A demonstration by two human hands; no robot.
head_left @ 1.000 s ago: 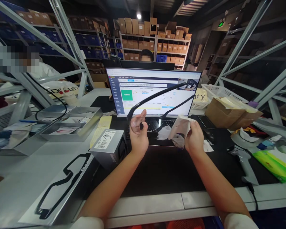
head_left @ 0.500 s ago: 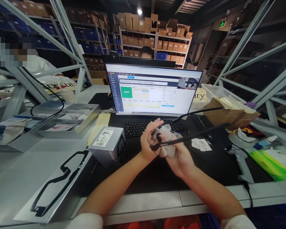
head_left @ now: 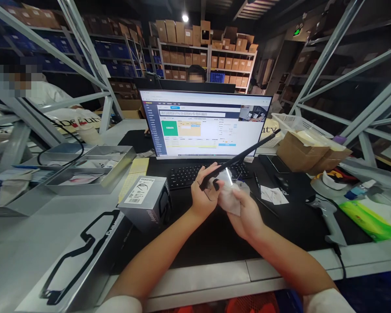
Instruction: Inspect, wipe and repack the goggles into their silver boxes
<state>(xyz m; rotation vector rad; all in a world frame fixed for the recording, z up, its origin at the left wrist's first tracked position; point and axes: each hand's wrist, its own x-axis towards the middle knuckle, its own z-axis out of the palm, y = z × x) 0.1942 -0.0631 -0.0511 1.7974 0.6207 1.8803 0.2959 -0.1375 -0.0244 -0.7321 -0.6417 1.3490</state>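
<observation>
Warehouse shelving stacked with brown cartons rose behind the black desk mat [head_left: 221,243] where we worked. Above that mat, just in front of the black keyboard [head_left: 187,174], we held a pair of black thin-framed glasses [head_left: 244,155], its long temple slanting up and to the right across the lower edge of the wide lit monitor [head_left: 203,124]. Our left hand [head_left: 202,196] pinched the front of the frame between the thumb and curled fingers. Our right hand [head_left: 246,214] touched the left one, its fingers closed from beneath around a crumpled white wiping cloth [head_left: 230,199] pressed against the lens. Just to the left of our left forearm stood a small grey cardboard box with a white barcode label [head_left: 146,201], and nearer us on that side lay a long grey lid printed with a black glasses outline [head_left: 71,256]. Farther left sat a shallow metal tray [head_left: 94,171] holding papers. To the right a small black mouse [head_left: 282,180] lay on the mat, with a grey handheld scanner [head_left: 329,217] and a bright green packet [head_left: 368,219] beyond it, well apart from our hands. An open brown cardboard box [head_left: 298,152] stood beside the monitor, and a person [head_left: 195,74] sat behind the screen.
</observation>
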